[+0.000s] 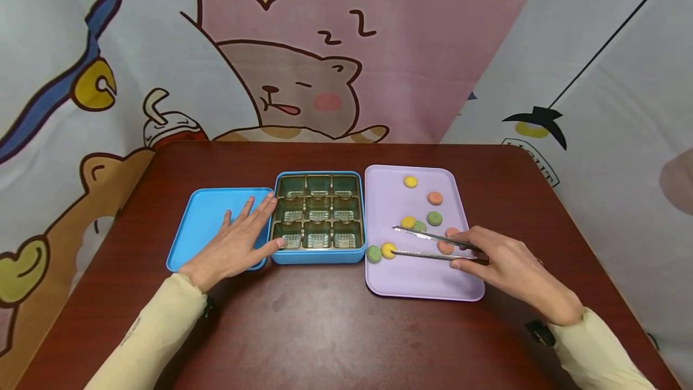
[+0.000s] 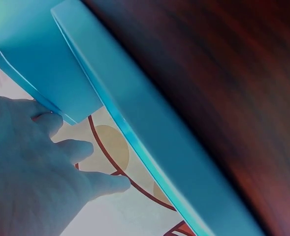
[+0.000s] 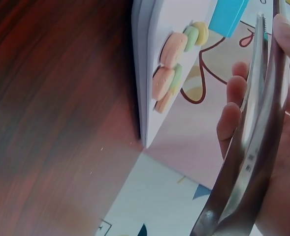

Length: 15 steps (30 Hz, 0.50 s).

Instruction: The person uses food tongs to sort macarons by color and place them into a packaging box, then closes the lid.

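My right hand [image 1: 506,266] grips long metal tongs [image 1: 433,235] over the lilac tray [image 1: 411,284]. Their arms are spread apart, and the lower tip is right at a yellow macaron [image 1: 388,250] beside a green macaron [image 1: 374,254]. The upper tip lies near another yellow macaron [image 1: 408,222]. With fingers spread, my left hand [image 1: 233,251] reaches across the blue lid [image 1: 203,221] and touches the left side of a blue box [image 1: 319,257]. Inside the box sits a gold divided insert [image 1: 317,224]. Orange-pink macarons [image 3: 173,50] show on the tray in the right wrist view.
Farther back on the tray are a yellow macaron [image 1: 410,182], an orange-pink macaron [image 1: 435,198] and a green macaron [image 1: 434,218]. Lid, box and tray stand side by side on a dark wooden table [image 1: 303,336]. A printed cloth [image 1: 433,47] hangs behind.
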Each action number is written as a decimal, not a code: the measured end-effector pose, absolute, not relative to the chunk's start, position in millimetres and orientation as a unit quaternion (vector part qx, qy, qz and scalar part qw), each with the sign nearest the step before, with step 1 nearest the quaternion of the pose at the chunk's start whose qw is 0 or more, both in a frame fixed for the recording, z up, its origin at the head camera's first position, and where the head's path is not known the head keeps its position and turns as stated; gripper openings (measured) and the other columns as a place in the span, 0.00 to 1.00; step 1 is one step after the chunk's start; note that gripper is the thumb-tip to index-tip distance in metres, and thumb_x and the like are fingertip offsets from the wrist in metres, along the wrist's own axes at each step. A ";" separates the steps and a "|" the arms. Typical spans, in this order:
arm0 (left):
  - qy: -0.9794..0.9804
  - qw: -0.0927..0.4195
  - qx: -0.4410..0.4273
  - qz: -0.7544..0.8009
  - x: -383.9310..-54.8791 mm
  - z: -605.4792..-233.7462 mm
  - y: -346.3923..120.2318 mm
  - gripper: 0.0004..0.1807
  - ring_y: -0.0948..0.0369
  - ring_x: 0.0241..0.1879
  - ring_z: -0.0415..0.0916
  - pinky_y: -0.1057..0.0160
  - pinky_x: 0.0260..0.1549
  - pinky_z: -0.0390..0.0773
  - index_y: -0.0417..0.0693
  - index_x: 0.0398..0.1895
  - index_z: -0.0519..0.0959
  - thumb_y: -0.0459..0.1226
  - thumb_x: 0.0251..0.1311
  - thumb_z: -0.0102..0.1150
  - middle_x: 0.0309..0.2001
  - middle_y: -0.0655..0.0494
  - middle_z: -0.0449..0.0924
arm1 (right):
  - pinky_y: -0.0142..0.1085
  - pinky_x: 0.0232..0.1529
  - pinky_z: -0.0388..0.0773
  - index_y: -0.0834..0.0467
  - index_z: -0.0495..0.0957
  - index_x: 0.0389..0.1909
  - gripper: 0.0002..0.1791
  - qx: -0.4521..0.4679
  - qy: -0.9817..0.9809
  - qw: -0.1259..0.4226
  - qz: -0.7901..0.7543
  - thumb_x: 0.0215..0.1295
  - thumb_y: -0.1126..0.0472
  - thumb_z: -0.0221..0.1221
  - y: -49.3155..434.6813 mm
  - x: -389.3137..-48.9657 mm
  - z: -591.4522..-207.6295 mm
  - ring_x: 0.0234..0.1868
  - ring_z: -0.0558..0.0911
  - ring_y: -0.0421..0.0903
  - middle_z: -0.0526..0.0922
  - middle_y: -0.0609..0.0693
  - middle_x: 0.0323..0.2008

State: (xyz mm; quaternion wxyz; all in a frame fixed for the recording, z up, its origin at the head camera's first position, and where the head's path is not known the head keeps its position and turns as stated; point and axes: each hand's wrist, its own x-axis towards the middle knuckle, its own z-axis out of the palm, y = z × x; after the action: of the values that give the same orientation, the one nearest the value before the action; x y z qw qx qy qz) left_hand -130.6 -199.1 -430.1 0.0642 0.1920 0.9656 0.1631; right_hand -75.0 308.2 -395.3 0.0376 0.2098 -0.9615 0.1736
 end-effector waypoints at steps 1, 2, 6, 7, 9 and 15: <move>0.966 0.065 0.191 0.163 -130.6 -430.0 -199.1 0.52 0.40 0.82 0.36 0.21 0.68 0.39 0.51 0.86 0.46 0.66 0.69 0.51 0.85 0.52 0.41 | 0.37 0.34 0.83 0.49 0.84 0.55 0.27 0.218 -0.960 0.042 0.170 0.56 0.47 0.77 306.8 -75.7 -396.5 0.37 0.79 0.39 0.84 0.42 0.45; 0.966 0.066 0.191 0.163 -130.6 -429.7 -198.9 0.52 0.40 0.82 0.36 0.21 0.68 0.39 0.51 0.86 0.45 0.66 0.69 0.51 0.85 0.52 0.41 | 0.40 0.36 0.85 0.49 0.84 0.56 0.27 0.228 -0.958 0.047 0.167 0.56 0.47 0.77 305.7 -76.5 -397.6 0.38 0.81 0.40 0.85 0.43 0.48; 0.966 0.069 0.189 0.164 -130.4 -428.8 -198.9 0.52 0.40 0.82 0.36 0.21 0.68 0.39 0.52 0.86 0.45 0.66 0.69 0.52 0.85 0.53 0.40 | 0.44 0.37 0.86 0.49 0.85 0.56 0.27 0.269 -0.950 0.069 0.146 0.55 0.47 0.77 300.9 -80.7 -401.0 0.41 0.85 0.41 0.86 0.45 0.50; 0.966 0.069 0.189 0.164 -130.3 -428.6 -198.9 0.52 0.40 0.82 0.36 0.21 0.68 0.39 0.52 0.86 0.45 0.66 0.69 0.52 0.85 0.53 0.40 | 0.42 0.35 0.85 0.49 0.85 0.55 0.27 0.279 -0.947 0.074 0.142 0.55 0.47 0.77 299.6 -82.1 -401.7 0.40 0.85 0.41 0.86 0.45 0.48; 0.966 0.069 0.188 0.165 -130.3 -428.4 -198.8 0.52 0.40 0.82 0.36 0.21 0.68 0.39 0.52 0.86 0.45 0.66 0.69 0.52 0.85 0.53 0.40 | 0.37 0.32 0.82 0.49 0.85 0.53 0.25 0.299 -0.941 0.083 0.137 0.55 0.47 0.77 296.9 -84.9 -402.8 0.37 0.84 0.38 0.86 0.42 0.45; 0.966 0.073 0.186 0.165 -130.2 -428.9 -198.6 0.52 0.41 0.82 0.36 0.22 0.68 0.39 0.52 0.86 0.44 0.67 0.69 0.51 0.85 0.54 0.40 | 0.30 0.25 0.75 0.51 0.88 0.50 0.24 0.335 -0.929 0.099 0.124 0.54 0.46 0.77 290.1 -91.7 -408.0 0.32 0.79 0.35 0.84 0.41 0.38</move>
State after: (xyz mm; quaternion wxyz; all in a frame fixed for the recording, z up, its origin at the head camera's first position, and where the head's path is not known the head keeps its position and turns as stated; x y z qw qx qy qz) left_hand -130.2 -198.6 -428.9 0.0729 0.1864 0.9658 0.1649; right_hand -91.7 290.1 -408.0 0.0986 0.3351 -0.9287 0.1242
